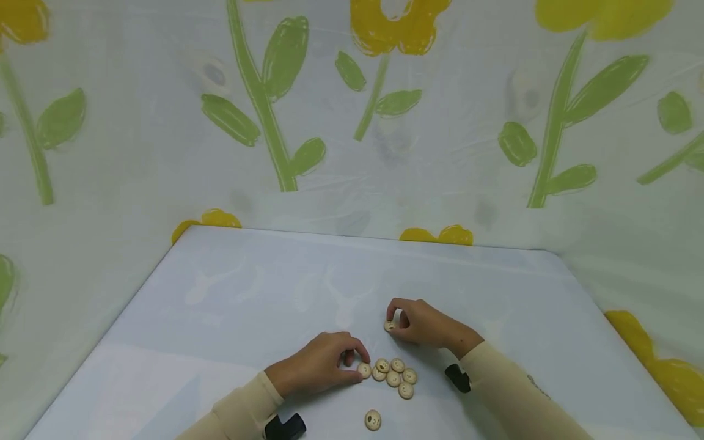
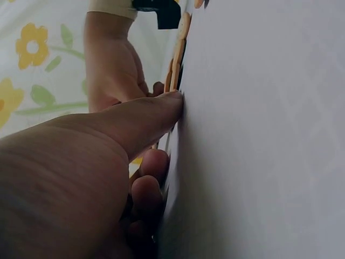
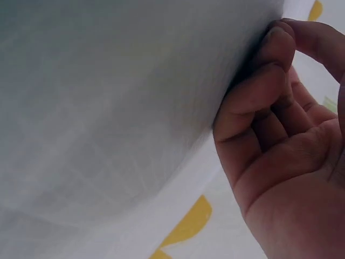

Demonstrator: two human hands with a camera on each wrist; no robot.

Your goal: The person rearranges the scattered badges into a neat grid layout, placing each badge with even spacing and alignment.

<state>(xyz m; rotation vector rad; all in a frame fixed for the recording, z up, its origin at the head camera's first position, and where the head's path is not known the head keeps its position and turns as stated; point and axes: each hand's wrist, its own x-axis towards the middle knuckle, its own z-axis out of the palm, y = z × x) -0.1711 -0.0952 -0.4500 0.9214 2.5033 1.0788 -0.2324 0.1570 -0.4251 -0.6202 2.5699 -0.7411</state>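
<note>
Low on the white table, my left hand [image 1: 319, 365] pinches a round wooden button [image 1: 364, 370] between thumb and finger. That button sits at the left end of a cluster of pale wooden buttons [image 1: 393, 379], some overlapping. Farther back, my right hand [image 1: 429, 324] pinches another wooden button [image 1: 389, 326] at the tabletop. One more wooden button [image 1: 373, 420] lies apart, nearer the front. In the left wrist view, the thumb [image 2: 156, 110] touches the table beside buttons seen edge-on. In the right wrist view, the fingers [image 3: 253, 97] curl against the tabletop; their button is hidden.
The white tabletop [image 1: 264, 287] stretches behind and to both sides of my hands. A pale cloth backdrop [image 1: 363, 201] printed with yellow flowers and green leaves surrounds it. Each wrist wears a black device, like the one by the left sleeve [image 1: 285, 426].
</note>
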